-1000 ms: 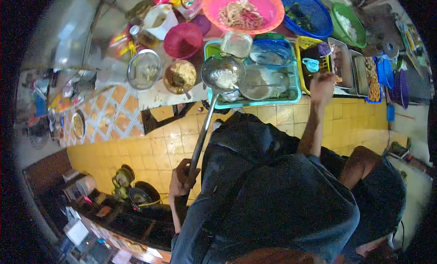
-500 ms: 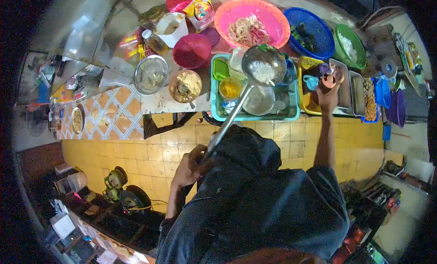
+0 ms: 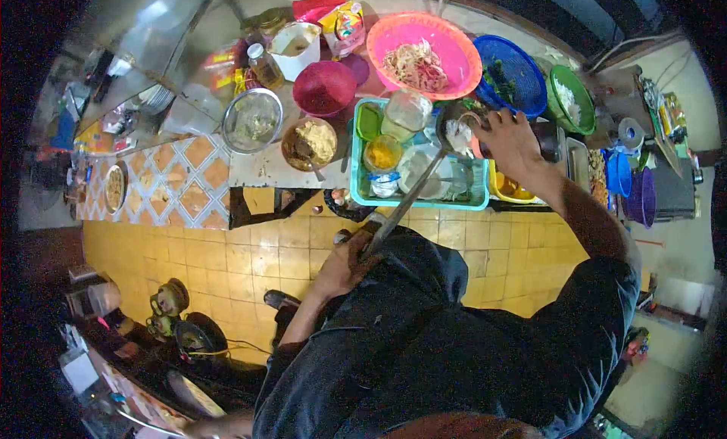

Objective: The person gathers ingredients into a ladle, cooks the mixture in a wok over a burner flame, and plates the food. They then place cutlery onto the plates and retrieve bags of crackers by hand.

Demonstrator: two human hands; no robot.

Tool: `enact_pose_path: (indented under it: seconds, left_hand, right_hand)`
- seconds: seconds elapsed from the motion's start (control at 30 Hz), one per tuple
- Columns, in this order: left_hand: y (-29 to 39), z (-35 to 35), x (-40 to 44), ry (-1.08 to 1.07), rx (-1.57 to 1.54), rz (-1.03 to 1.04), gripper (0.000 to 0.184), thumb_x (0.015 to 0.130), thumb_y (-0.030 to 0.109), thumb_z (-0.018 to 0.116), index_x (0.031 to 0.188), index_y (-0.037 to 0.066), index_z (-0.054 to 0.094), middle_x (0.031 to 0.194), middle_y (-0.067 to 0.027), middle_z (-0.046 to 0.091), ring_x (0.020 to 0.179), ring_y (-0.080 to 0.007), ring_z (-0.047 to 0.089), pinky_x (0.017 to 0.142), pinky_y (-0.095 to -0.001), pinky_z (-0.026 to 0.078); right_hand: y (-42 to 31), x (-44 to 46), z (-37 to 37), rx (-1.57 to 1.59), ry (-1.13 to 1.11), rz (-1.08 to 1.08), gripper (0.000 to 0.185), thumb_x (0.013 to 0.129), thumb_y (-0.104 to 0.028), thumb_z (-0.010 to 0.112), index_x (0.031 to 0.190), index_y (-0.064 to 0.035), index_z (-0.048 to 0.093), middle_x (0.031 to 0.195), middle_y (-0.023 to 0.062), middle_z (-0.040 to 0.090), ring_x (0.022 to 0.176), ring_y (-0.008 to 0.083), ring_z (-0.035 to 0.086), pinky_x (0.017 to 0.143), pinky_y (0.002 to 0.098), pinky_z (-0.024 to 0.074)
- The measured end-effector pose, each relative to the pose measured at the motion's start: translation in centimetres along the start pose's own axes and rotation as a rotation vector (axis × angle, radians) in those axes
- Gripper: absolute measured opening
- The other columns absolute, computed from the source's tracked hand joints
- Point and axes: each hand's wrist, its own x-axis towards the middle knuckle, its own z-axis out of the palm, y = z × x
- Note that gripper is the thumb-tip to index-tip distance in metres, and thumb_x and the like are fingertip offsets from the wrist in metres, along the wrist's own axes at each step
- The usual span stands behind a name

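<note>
My left hand (image 3: 344,265) is closed around the long metal handle of a ladle (image 3: 413,193). The ladle's bowl, with white food in it, is over the right part of a turquoise tray and is partly hidden. At the bowl's right edge, my right hand (image 3: 519,147) has its fingers curled around a small peach-coloured cup (image 3: 475,142), which looks tilted toward the ladle. Most of the cup is covered by the hand. In the turquoise tray (image 3: 356,163) are a glass jar (image 3: 407,113), a container of yellow paste (image 3: 382,153) and a green container (image 3: 369,122).
Behind the tray stand a pink basin (image 3: 469,83) of shredded food, a blue basket (image 3: 534,72) with greens and a green basket (image 3: 587,113). Left are a magenta bowl (image 3: 324,87), a steel bowl (image 3: 252,122) and a bowl of crumbly food (image 3: 310,144). Another hand (image 3: 219,425) shows lower left.
My right hand has moved left with the cup, up to the ladle's bowl. The ladle's bowl has shifted right and tilted. Another hand has appeared at the lower left.
</note>
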Motion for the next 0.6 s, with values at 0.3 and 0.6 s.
enact_pose_path:
  seconds: [0.3, 0.6]
  left_hand:
    - [0.0, -0.5, -0.3, -0.034, -0.021, 0.047, 0.038, 0.083, 0.024, 0.06, 0.111, 0.0, 0.05, 0.096, -0.0224, 0.059, 0.088, -0.0415, 0.056, 0.074, -0.0434, 0.044]
    - [0.9, -1.3, 0.6, -0.072, -0.042, 0.181, 0.034, 0.081, 0.02, 0.063, 0.107, 0.002, 0.05, 0.087, -0.0217, 0.059, 0.079, -0.0407, 0.056, 0.07, -0.0417, 0.045]
  right_hand:
    - [1.2, -1.0, -0.6, 0.197, -0.16, 0.137, 0.052, 0.059, -0.02, 0.074, 0.107, -0.0117, 0.054, 0.098, 0.0115, 0.059, 0.094, 0.0279, 0.058, 0.075, 0.0407, 0.0472]
    - [2.1, -3.7, 1.9, 0.294, -0.206, 0.231, 0.056, 0.058, -0.022, 0.076, 0.109, -0.0114, 0.056, 0.09, 0.0123, 0.062, 0.09, 0.0283, 0.06, 0.075, 0.0419, 0.0479]
